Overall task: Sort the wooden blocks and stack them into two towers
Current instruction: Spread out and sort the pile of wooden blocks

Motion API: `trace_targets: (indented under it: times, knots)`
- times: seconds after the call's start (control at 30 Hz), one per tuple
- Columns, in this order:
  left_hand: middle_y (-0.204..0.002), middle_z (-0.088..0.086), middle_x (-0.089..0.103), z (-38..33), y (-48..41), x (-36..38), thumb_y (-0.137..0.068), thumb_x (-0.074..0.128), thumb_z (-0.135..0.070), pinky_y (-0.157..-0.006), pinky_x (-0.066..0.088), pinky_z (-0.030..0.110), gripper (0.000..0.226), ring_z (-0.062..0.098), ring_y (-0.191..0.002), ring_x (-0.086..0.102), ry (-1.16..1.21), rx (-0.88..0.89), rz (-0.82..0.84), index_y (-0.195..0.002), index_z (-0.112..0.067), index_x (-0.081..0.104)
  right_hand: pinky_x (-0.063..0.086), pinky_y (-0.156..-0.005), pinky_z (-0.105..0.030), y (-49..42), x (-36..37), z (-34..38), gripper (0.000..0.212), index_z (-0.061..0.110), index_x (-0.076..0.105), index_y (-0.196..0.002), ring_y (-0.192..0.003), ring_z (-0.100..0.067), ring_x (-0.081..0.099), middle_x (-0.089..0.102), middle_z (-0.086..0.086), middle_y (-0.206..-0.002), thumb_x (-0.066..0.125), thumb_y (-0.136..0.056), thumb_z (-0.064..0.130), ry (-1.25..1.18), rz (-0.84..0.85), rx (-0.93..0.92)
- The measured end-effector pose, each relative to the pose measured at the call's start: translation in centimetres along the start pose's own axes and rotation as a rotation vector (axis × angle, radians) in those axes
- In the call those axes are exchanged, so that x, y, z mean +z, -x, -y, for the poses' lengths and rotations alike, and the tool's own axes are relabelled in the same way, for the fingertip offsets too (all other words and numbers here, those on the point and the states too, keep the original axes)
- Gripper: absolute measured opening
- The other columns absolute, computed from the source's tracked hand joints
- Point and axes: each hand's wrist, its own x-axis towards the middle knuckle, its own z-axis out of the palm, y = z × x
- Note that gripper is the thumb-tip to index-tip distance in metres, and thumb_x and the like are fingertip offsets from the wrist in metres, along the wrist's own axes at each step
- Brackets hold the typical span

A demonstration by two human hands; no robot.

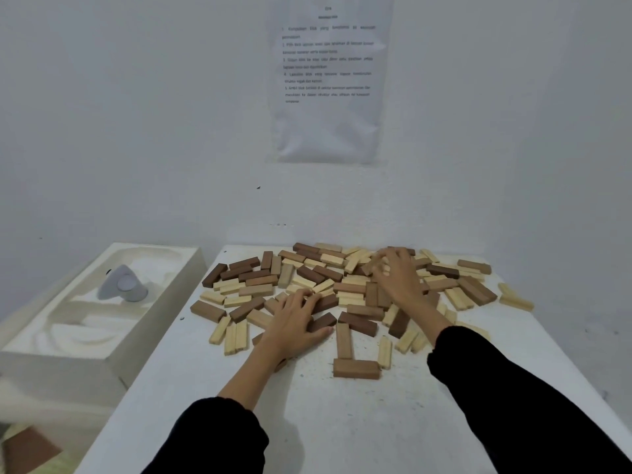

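1. A loose heap of rectangular wooden blocks (349, 288), pale, mid-brown and dark brown mixed, lies flat on the white table (307, 422) under and around both hands; none is stacked into a tower.
2. The left hand (294, 323) lies palm down on the near edge of the heap, its fingers spread and resting on the blocks, gripping nothing.
3. The right hand (398, 280) reaches farther into the heap, its fingers (383, 265) bent over pale blocks; whether they pinch one I cannot tell.
4. Nearer than both hands and between them, a mid-brown block (356, 368) lies crosswise.
5. Left of the left hand, a white moulded foam tray (154, 302) holds a grey rounded object (123, 283).
6. Beyond the hands, a printed paper sheet (328, 80) hangs on the wall.
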Motion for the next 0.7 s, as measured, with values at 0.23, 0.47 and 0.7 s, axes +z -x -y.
trace_targets:
  times: [0.23, 0.47, 0.7]
  knots:
    - [-0.139, 0.003, 0.035, -0.1, 0.1, -0.2, -0.068, 0.017, -0.078, -0.108, 0.021, 0.034, 0.094, 0.022, -0.125, 0.035, -0.009, 0.011, -0.016, -0.140, -0.021, 0.036, 0.035, -0.096, -0.045, 2.8, -5.5, -9.1, 0.036, 0.013, 0.060, -0.118, -0.119, -0.034, 0.040, 0.053, -0.016, -0.124, 0.062, -0.083, 0.020, 0.230, -0.266, 0.172]
    - [-0.137, 0.004, 0.037, -0.1, 0.0, -0.1, -0.069, 0.019, -0.078, -0.106, 0.022, 0.036, 0.093, 0.023, -0.124, 0.036, 0.008, 0.000, -0.038, -0.139, -0.021, 0.039, 0.013, -0.112, -0.050, 2.6, -10.7, -15.7, 0.094, 0.026, 0.022, -0.148, -0.142, -0.033, 0.010, 0.019, -0.014, -0.154, 0.037, -0.074, 0.082, 0.245, 0.049, 0.595]
    - [-0.131, 0.002, 0.040, -0.4, -0.5, -0.3, -0.067, 0.019, -0.079, -0.103, 0.022, 0.034, 0.091, 0.021, -0.121, 0.037, -0.008, -0.012, -0.072, -0.136, -0.024, 0.044, 0.025, -0.109, -0.046, 2.3, -8.2, -13.9, 0.119, 0.025, 0.038, -0.140, -0.133, -0.037, 0.029, 0.039, -0.020, -0.141, 0.018, -0.044, 0.093, 0.195, 0.082, 0.452]
